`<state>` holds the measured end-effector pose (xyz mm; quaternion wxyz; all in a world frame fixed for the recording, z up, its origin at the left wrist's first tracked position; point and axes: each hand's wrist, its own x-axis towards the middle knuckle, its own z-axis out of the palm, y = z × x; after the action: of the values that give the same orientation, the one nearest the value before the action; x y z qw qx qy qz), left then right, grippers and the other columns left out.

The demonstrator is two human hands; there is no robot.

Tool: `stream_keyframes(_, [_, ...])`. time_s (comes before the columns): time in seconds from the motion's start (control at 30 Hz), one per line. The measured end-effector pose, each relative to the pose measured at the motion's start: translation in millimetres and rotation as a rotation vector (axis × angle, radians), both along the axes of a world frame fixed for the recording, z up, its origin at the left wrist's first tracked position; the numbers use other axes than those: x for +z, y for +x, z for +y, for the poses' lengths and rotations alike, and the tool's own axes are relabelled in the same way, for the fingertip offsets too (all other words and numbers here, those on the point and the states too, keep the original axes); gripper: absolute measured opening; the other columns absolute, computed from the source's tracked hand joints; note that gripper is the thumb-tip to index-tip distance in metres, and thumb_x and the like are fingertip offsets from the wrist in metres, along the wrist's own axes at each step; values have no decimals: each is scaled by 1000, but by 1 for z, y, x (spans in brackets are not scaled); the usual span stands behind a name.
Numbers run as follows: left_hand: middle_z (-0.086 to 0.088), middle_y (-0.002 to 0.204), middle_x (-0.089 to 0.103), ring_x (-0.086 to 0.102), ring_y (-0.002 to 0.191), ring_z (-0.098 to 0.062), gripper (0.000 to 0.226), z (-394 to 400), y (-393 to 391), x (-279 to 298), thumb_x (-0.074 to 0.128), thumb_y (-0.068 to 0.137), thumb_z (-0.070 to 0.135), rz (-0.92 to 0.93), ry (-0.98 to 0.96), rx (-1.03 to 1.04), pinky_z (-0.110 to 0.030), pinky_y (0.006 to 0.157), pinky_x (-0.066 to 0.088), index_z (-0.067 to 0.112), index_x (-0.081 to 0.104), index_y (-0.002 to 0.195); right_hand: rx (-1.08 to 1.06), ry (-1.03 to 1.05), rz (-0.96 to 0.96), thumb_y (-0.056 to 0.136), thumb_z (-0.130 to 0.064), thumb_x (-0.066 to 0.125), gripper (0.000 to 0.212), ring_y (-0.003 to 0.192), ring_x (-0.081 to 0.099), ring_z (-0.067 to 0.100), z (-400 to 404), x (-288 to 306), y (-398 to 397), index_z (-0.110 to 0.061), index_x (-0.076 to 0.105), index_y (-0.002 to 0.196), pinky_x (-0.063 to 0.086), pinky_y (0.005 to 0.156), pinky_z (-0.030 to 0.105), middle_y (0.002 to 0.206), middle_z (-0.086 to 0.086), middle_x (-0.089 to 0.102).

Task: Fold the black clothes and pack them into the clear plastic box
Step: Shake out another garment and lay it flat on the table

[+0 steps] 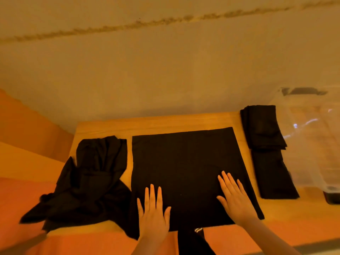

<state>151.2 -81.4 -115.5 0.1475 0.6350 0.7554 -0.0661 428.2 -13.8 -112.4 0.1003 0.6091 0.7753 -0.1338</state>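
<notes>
1. At the far left of the wooden table point(103, 124) lies a crumpled heap of black clothes point(88, 183), unfolded, with one corner trailing over the near left edge of the table. Neither hand touches it.
2. Just right of the heap, and touching it along the near edge, a black garment point(184, 162) is spread flat in a roughly square shape across the middle of the table; its near edge hangs slightly past the table's front.
3. The left hand point(153, 216) lies palm down on the near left part of this flat garment, fingers straight and slightly spread, thumb out to the side (nothing is gripped; the palm simply presses on the cloth).
4. The right hand point(232, 197) lies palm down on the near right part of the same garment, fingers straight and fanned, pointing away and a little to the left; it also holds nothing and only rests flat on the fabric.
5. Further right, apart from the flat garment, two folded black pieces point(266, 146) lie in a row along the table's right side, the far one overlapping the near one.
6. At the far right stands the clear plastic box point(311, 140), just beside the folded pieces (what it contains cannot be made out through its glare).
</notes>
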Motion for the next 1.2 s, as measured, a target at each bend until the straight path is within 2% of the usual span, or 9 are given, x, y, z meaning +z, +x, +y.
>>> stream_keyframes(0.2, [-10, 155, 16, 0, 144, -24, 83, -50, -30, -4, 29, 86, 61, 5, 88, -380, -45, 113, 0, 12, 10, 149, 239, -30, -4, 92, -64, 14, 73, 144, -2, 14, -44, 14, 23, -20, 0, 149, 7, 112, 33, 151, -1, 25])
stream_keyframes(0.3, [-7, 157, -4, -7, 145, -23, 89, -60, -58, -11, 40, 81, 49, 28, 102, -511, -43, 113, 0, 11, -4, 148, 319, -90, -43, 73, -58, 64, 104, 144, 2, 15, -64, 1, 42, -19, 4, 149, 5, 112, 35, 155, -1, 20])
stream_keyframes(0.4, [-9, 152, 27, 3, 142, -21, 103, -56, -72, -12, 61, 69, 9, 66, 82, -546, -39, 114, 0, 10, -5, 148, 228, -93, -34, 53, -21, 87, 126, 144, -3, 10, -60, -3, 52, -22, 6, 149, 5, 112, 32, 156, -4, 13])
stream_keyframes(0.5, [-6, 127, 59, 38, 132, -22, 77, -50, -74, -7, 59, 67, 2, 49, 137, -620, -34, 116, 6, 10, 38, 140, 259, 69, -87, 44, 8, 79, 108, 143, 5, 11, -58, -8, 60, -17, 35, 139, 8, 111, 28, 138, 4, 48])
stream_keyframes(0.6, [6, 104, 71, 66, 100, -9, 66, -39, -79, 3, 92, 33, 13, 18, 62, -638, -21, 93, 45, 23, 74, 96, 296, 67, -80, 27, 5, 86, 93, 117, 56, 15, -53, 4, 71, -21, 64, 114, 43, 98, 25, 117, 4, 65])
stream_keyframes(0.7, [15, 77, 72, 67, 70, 3, 50, -23, -78, 39, 95, 35, 17, -141, 41, -449, -9, 57, 49, 28, 74, 79, 158, -13, 45, 50, -1, 88, 74, 93, 68, 11, -39, 43, 70, -23, 60, 116, 51, 74, 16, 106, -1, 70])
stream_keyframes(0.8, [0, 89, 72, 67, 78, -14, 13, 5, -79, 85, 62, 88, 20, -344, 9, -145, -27, 68, 50, 21, 70, 99, -79, -153, 171, 90, -11, 58, 30, 104, 63, 19, -10, 80, 70, -11, 62, 119, 47, 82, 19, 113, 6, 66])
stream_keyframes(0.9, [-5, 79, 70, 63, 70, -24, 16, 33, -91, 128, 58, 90, 17, -548, 79, -31, -40, 69, 48, 31, 65, 86, -173, -139, 330, 90, -10, 58, 16, 93, 62, 17, 20, 123, 73, -12, 68, 102, 42, 69, 15, 95, -1, 67])
stream_keyframes(1.2, [10, 69, 59, 54, 65, -7, 19, 85, -106, 255, 59, 89, 10, -645, 406, 43, -12, 57, 40, 21, 63, 74, -266, 193, 628, 89, -3, 56, 18, 87, 57, 24, 62, 257, 63, -17, 64, 82, 40, 75, 28, 81, 2, 60])
